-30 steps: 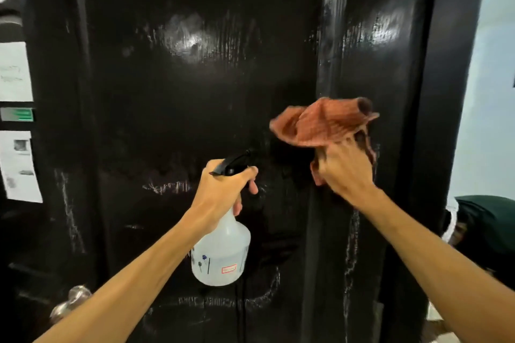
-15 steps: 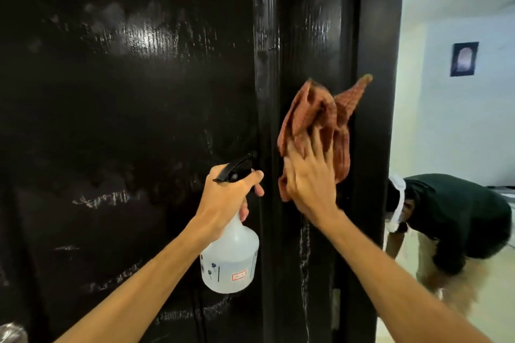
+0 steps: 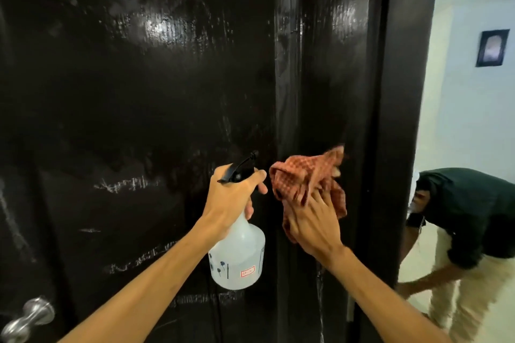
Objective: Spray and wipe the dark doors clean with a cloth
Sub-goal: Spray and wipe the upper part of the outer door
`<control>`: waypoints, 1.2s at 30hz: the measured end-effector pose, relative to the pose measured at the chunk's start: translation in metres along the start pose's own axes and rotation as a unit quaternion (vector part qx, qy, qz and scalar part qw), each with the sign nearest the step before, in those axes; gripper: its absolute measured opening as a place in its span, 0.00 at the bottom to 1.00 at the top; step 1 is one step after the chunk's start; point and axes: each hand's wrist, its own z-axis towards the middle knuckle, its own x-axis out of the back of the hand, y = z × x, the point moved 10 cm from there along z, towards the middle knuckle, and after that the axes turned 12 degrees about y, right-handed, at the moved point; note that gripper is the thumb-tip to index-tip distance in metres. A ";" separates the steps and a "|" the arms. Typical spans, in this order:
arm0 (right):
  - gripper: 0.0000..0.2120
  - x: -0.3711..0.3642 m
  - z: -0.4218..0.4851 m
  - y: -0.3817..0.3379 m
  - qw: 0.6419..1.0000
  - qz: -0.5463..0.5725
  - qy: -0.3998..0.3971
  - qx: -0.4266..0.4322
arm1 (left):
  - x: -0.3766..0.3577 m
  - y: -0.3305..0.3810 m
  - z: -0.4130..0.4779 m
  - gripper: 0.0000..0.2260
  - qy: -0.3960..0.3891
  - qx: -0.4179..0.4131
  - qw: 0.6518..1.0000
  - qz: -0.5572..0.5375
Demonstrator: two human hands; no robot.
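Low centre, the left hand (image 3: 232,199) grips the spray bottle (image 3: 239,259) at its neck, nozzle toward the dark door (image 3: 139,108). Just right, the right hand (image 3: 315,227) presses the bunched checked cloth (image 3: 305,175) flat-fingered onto the door's glossy edge strip. In 0.5 s the cloth slid from upper centre downward, so I judge a wiping stroke is underway. A pale streak remains below.

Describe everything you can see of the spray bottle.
The bottle is translucent white plastic: a round body tapering to a narrow neck, topped by a black trigger head whose nozzle points up toward the dark door. A small red-and-white label sits low on its front, with dark printed marks to its left. It is held roughly upright in front of the door, gripped at the neck by the left hand. Its fill level cannot be told.
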 end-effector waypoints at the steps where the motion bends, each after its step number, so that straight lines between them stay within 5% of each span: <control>1: 0.22 -0.003 0.019 -0.001 0.999 -0.028 0.011 0.033 | 0.008 -0.001 0.003 0.07 0.006 0.003 1.000 0.001; 6: 0.22 0.035 0.168 0.003 0.987 0.023 0.140 -0.076 | 0.050 -0.003 0.012 0.06 0.030 0.001 1.000 -0.003; 10: 0.27 -0.008 0.090 -0.080 0.997 0.047 0.061 -0.016 | 0.100 -0.006 0.012 0.07 0.055 0.001 0.998 -0.005; 13: 0.20 -0.024 0.072 -0.112 0.994 0.022 0.057 0.085 | 0.144 -0.008 0.013 0.07 0.066 -0.009 0.998 -0.001; 15: 0.15 -0.016 0.121 -0.108 0.995 0.024 0.095 0.026 | 0.174 -0.015 0.017 0.08 0.076 -0.010 0.997 0.007; 18: 0.22 -0.015 0.140 -0.124 0.988 0.023 0.096 -0.118 | 0.215 -0.027 0.021 0.11 0.087 0.000 0.996 0.021; 20: 0.27 -0.041 0.096 -0.173 0.994 0.018 0.037 -0.101 | 0.244 -0.035 0.021 0.13 0.093 0.003 0.995 0.038; 23: 0.20 -0.075 0.060 -0.227 0.997 0.040 -0.055 -0.024 | 0.289 -0.053 0.021 0.11 0.096 0.017 0.994 0.047; 25: 0.27 -0.086 0.099 -0.233 0.992 0.047 -0.090 -0.069 | 0.316 -0.064 0.023 0.09 0.094 0.021 0.994 0.060; 27: 0.22 -0.082 0.136 -0.240 0.986 0.065 -0.022 -0.153 | 0.345 -0.077 0.027 0.09 0.107 0.031 0.992 0.065; 29: 0.26 -0.082 0.129 -0.284 0.994 0.022 0.040 -0.095 | 0.370 -0.085 0.029 0.10 0.122 0.036 0.989 0.071; 33: 0.23 -0.128 0.058 -0.379 0.990 0.088 -0.046 0.104 | 0.417 -0.090 0.032 0.07 0.146 0.029 0.986 0.072; 36: 0.18 -0.127 0.131 -0.370 0.996 0.055 0.016 0.061 | 0.447 -0.091 0.039 0.07 0.164 0.018 0.984 0.063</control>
